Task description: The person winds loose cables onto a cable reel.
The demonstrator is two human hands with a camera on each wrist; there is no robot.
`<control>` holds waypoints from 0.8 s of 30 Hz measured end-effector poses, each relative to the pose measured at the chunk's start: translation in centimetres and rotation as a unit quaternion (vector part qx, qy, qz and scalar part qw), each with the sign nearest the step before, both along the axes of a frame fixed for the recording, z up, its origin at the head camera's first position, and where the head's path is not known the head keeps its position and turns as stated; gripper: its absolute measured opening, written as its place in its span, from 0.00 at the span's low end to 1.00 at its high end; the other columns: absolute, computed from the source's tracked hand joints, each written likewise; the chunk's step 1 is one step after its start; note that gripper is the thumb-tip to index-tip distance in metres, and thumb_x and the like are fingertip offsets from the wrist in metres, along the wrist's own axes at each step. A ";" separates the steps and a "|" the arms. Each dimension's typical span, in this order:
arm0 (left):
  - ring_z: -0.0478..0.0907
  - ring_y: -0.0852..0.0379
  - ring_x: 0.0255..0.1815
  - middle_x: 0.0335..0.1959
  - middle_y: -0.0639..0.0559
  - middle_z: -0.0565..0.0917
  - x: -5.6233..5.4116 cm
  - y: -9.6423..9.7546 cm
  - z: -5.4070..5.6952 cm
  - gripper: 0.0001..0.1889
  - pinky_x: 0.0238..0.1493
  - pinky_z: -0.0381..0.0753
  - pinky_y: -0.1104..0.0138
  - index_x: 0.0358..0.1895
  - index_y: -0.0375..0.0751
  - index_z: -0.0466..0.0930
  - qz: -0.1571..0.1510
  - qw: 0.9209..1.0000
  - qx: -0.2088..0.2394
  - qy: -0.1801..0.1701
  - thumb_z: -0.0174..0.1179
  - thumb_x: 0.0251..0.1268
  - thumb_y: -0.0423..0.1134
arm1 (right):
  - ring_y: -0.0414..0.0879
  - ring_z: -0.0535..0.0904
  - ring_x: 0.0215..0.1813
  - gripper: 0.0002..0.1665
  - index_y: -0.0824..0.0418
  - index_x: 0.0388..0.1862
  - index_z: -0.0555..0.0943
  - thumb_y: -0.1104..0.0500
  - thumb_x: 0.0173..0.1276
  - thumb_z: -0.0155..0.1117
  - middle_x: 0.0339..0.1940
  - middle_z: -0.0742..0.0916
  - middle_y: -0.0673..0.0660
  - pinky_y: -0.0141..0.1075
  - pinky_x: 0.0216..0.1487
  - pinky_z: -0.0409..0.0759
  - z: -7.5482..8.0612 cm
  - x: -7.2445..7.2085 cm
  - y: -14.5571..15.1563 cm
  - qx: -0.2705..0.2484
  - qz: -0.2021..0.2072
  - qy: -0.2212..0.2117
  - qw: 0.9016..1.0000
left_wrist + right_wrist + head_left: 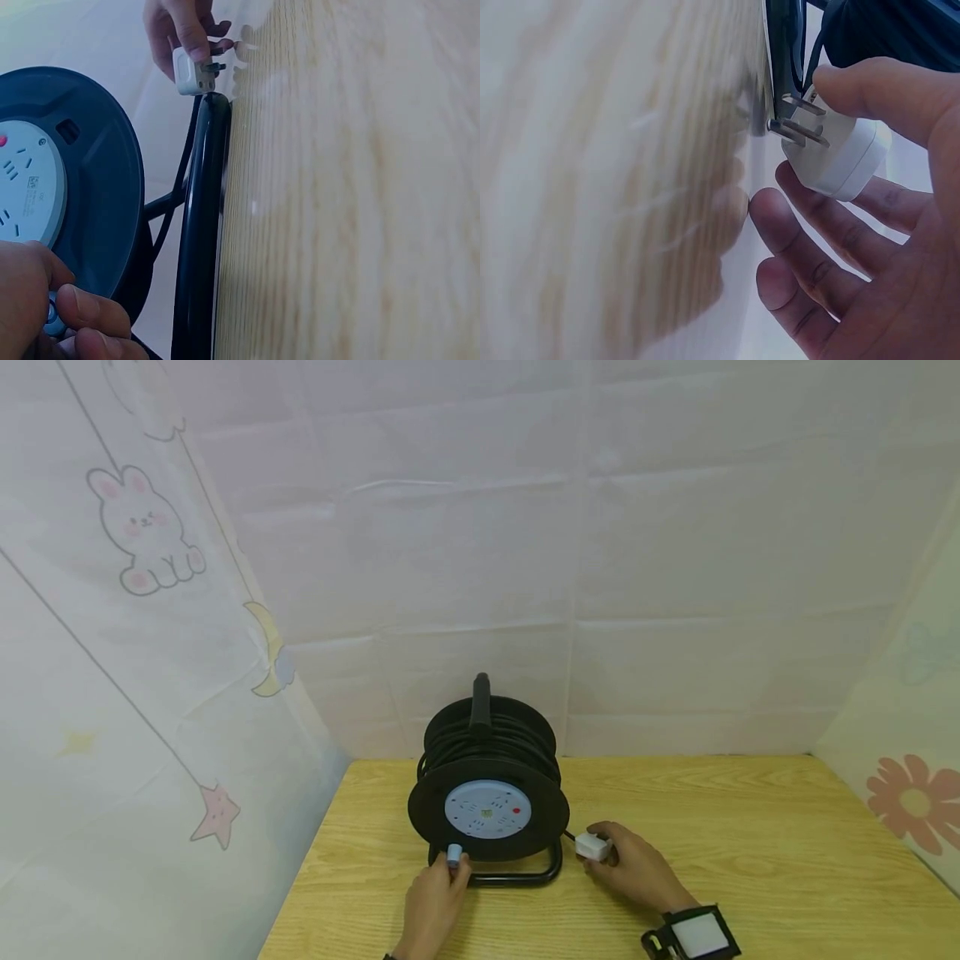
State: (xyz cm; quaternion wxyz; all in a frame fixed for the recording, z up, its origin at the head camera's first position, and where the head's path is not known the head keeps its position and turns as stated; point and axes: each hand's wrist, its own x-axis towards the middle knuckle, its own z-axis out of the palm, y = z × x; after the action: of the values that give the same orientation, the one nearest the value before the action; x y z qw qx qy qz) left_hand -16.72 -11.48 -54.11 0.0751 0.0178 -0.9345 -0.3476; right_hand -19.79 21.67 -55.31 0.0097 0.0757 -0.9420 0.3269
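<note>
A black cable reel [427, 808] stands on its tubular frame, black cable [517, 732] wound round its drum. Its front disc carries a pale socket panel [468, 806] with a red button. At the disc's lower left, my left hand [433, 903] grips a small light-blue crank knob [454, 853] between thumb and fingers. Off the reel's right side, my right hand [636, 866] pinches a white three-pin plug [855, 154]; its metal prongs face away from the palm in the right wrist view. A short stretch of cable runs from the plug to the reel.
The wooden table [712, 818] carries the reel near its back edge. Behind it hangs a pale creased cloth [675, 568], with printed cloth [142, 693] on the left side. The reel's black carrying handle [482, 702] rises at the top.
</note>
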 end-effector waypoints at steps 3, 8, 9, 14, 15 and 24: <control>0.62 0.61 0.18 0.18 0.60 0.60 0.0 -0.1 0.0 0.20 0.21 0.61 0.65 0.25 0.49 0.66 0.004 1.000 0.002 0.001 0.59 0.80 0.47 | 0.37 0.78 0.38 0.31 0.57 0.62 0.83 0.53 0.63 0.83 0.47 0.87 0.49 0.31 0.38 0.76 -0.1 0.0 -0.1 -0.002 0.003 0.004 1.000; 0.62 0.61 0.17 0.17 0.60 0.61 0.0 -0.2 0.1 0.21 0.20 0.61 0.65 0.25 0.49 0.66 0.009 1.000 0.000 0.009 0.59 0.80 0.48 | 0.37 0.76 0.35 0.29 0.58 0.60 0.83 0.54 0.63 0.83 0.42 0.86 0.48 0.31 0.35 0.75 -0.1 0.1 -0.2 -0.009 0.014 0.008 1.000; 0.62 0.61 0.17 0.17 0.60 0.61 0.0 -0.2 0.1 0.21 0.20 0.61 0.66 0.25 0.49 0.66 0.009 1.000 -0.001 0.010 0.59 0.80 0.48 | 0.37 0.76 0.35 0.29 0.58 0.60 0.83 0.54 0.63 0.83 0.42 0.86 0.48 0.30 0.35 0.75 0.0 0.1 -0.2 -0.009 0.015 0.008 1.000; 0.62 0.61 0.17 0.17 0.60 0.61 0.0 -0.3 0.4 0.20 0.20 0.61 0.65 0.25 0.49 0.66 0.011 1.000 0.000 0.020 0.59 0.79 0.48 | 0.39 0.77 0.34 0.28 0.58 0.59 0.83 0.54 0.63 0.83 0.41 0.86 0.48 0.31 0.34 0.74 0.0 0.1 -0.4 -0.014 0.014 0.006 1.000; 0.62 0.61 0.17 0.17 0.60 0.61 0.0 -0.4 0.4 0.20 0.20 0.61 0.65 0.25 0.49 0.67 0.013 1.000 -0.001 0.022 0.60 0.79 0.47 | 0.39 0.77 0.34 0.28 0.57 0.59 0.83 0.54 0.63 0.83 0.41 0.86 0.48 0.31 0.34 0.74 0.1 0.1 -0.5 -0.013 0.013 0.006 1.000; 0.62 0.61 0.17 0.16 0.60 0.63 -0.1 -0.6 0.6 0.20 0.20 0.59 0.66 0.25 0.48 0.68 0.028 0.999 0.006 0.027 0.62 0.78 0.46 | 0.38 0.77 0.34 0.26 0.57 0.58 0.83 0.53 0.63 0.82 0.42 0.86 0.49 0.31 0.34 0.74 -0.2 0.0 -0.8 -0.023 0.022 0.010 0.999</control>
State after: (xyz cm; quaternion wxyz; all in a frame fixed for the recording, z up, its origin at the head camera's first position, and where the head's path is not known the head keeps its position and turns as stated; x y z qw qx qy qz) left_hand -16.86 -12.08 -53.53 0.1098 0.0348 -0.9291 -0.3514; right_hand -19.81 20.82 -55.52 0.0133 0.0992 -0.9321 0.3481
